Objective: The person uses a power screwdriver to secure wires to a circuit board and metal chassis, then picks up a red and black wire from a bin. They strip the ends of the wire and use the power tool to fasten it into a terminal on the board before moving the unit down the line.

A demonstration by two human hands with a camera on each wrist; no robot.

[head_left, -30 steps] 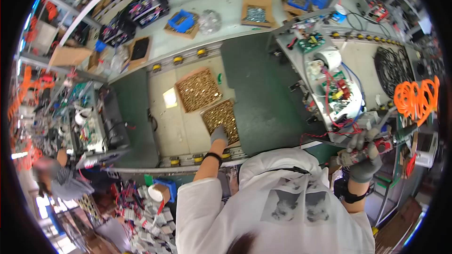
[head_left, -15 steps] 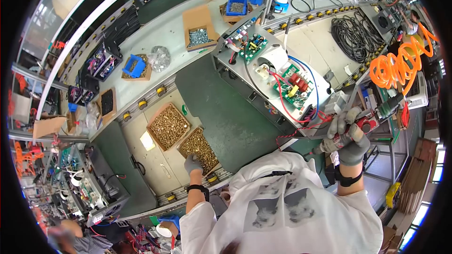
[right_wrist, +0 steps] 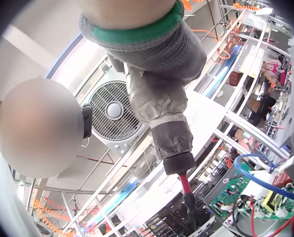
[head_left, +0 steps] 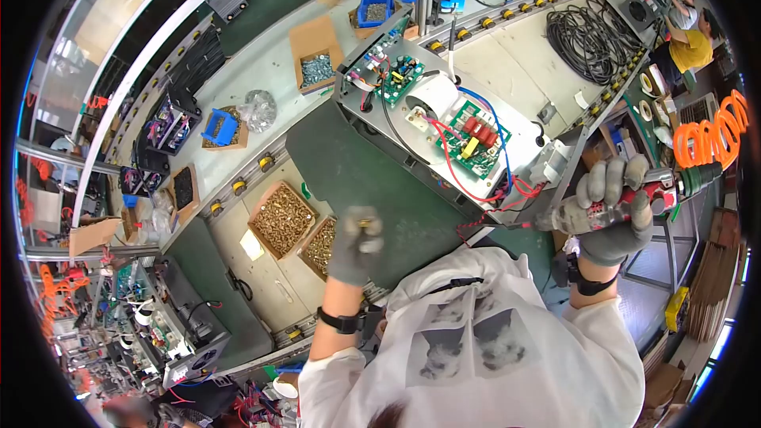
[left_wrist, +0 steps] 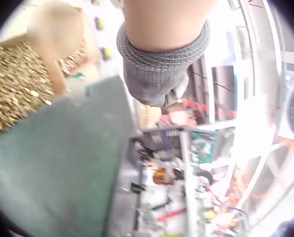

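Note:
In the head view my gloved left hand [head_left: 353, 250] is raised over the green mat, fingers curled around small brass-coloured screws [head_left: 365, 223]. Just left of it are two cardboard boxes of such screws, one box [head_left: 279, 220] in full sight and the other box [head_left: 319, 247] partly behind the hand. My gloved right hand [head_left: 615, 210] grips a power screwdriver [head_left: 572, 215] with a tape-wrapped body. Its bit [right_wrist: 185, 185], red then dark, points down beside the open metal chassis [right_wrist: 213, 228] in the right wrist view. The left wrist view shows the left glove [left_wrist: 157, 81] from behind, fingertips hidden.
Circuit boards [head_left: 476, 141] and red and blue wires fill the chassis. An orange coiled hose [head_left: 711, 133] hangs at right. Black cable [head_left: 588, 41] lies coiled on the roller line. Blue bins [head_left: 374, 9] and boxes stand along the back bench. Another chassis [head_left: 170, 313] sits at left.
My left hand has come up out of the nearer screw box and moved right over the mat, with screws in its fingers. The view has turned right. My right hand keeps hold of the screwdriver.

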